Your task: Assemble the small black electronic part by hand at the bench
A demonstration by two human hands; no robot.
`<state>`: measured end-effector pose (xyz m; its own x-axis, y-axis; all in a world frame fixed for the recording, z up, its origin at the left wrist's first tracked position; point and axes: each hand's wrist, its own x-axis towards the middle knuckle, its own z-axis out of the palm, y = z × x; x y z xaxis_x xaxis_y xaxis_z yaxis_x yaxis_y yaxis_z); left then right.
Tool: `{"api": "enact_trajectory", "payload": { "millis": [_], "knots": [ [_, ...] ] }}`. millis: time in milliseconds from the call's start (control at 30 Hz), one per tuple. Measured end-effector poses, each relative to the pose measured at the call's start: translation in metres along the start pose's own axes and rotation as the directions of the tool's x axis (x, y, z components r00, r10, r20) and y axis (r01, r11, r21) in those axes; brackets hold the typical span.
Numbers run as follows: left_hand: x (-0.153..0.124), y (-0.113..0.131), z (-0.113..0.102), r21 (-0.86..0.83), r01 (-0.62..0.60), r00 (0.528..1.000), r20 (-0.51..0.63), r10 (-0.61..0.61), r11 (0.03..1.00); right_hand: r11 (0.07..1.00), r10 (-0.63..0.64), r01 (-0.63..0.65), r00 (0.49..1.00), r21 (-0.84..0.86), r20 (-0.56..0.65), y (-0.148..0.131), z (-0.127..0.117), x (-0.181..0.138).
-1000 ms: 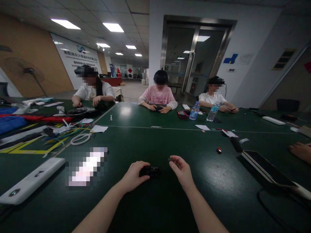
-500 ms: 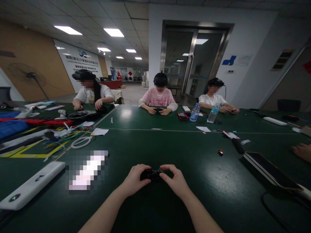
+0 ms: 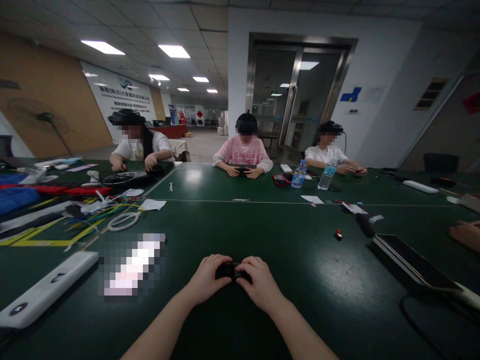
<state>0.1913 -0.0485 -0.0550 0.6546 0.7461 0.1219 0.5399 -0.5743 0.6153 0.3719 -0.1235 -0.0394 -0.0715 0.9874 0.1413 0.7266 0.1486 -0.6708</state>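
Close in front of me, low over the green table (image 3: 285, 225), is a small black object (image 3: 233, 270); its exact kind does not show. My left hand (image 3: 210, 276) grips its left end, with the thumb below and the fingers above. My right hand (image 3: 259, 284) pinches it from the right, thumb and forefinger near its middle. Both hands are closed round the object and hide much of it. A lit, blurred-out rectangular thing (image 3: 135, 265) lies to the left of my left hand.
A white power-bank-like bar (image 3: 48, 287) lies left. Cables (image 3: 123, 221) and a blue bin (image 3: 17, 199) are farther left. On the right are a dark-screened device (image 3: 416, 260) and a small red-and-black piece (image 3: 338, 234). Two water bottles (image 3: 299, 175) stand across, before seated people.
My right hand has shifted left along the black object, and its fingers now cover more of the right end. My left hand keeps its hold. The view has turned slightly.
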Motion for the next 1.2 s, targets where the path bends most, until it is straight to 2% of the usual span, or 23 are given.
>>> {"api": "enact_trajectory", "payload": {
  "millis": [200, 333, 633, 900, 1200],
  "knots": [
    [-0.001, 0.002, -0.001, -0.011, 0.008, 1.0, 0.003, -0.008, 1.0, 0.994, 0.057, -0.054, 0.998, 0.097, -0.035, 0.007, 0.001, -0.004],
    [-0.002, 0.002, -0.002, -0.018, 0.009, 1.0, 0.008, -0.009, 1.0, 0.983, 0.1, -0.096, 0.995, 0.158, -0.016, 0.013, 0.0, -0.005],
    [-0.002, -0.001, -0.001, -0.03, 0.009, 1.0, 0.016, -0.008, 1.0, 0.985, 0.111, -0.108, 0.994, 0.132, -0.012, 0.012, 0.0, -0.004],
    [0.001, -0.001, 0.002, 0.043, -0.006, 1.0, 0.021, 0.005, 0.999, 0.991, 0.095, -0.094, 0.995, 0.097, -0.005, 0.01, -0.001, -0.003],
    [0.0, 0.001, 0.001, 0.017, -0.019, 1.0, 0.016, 0.019, 1.0, 0.993, 0.082, -0.082, 0.997, 0.087, 0.005, 0.011, -0.001, -0.003]
  ]
}}
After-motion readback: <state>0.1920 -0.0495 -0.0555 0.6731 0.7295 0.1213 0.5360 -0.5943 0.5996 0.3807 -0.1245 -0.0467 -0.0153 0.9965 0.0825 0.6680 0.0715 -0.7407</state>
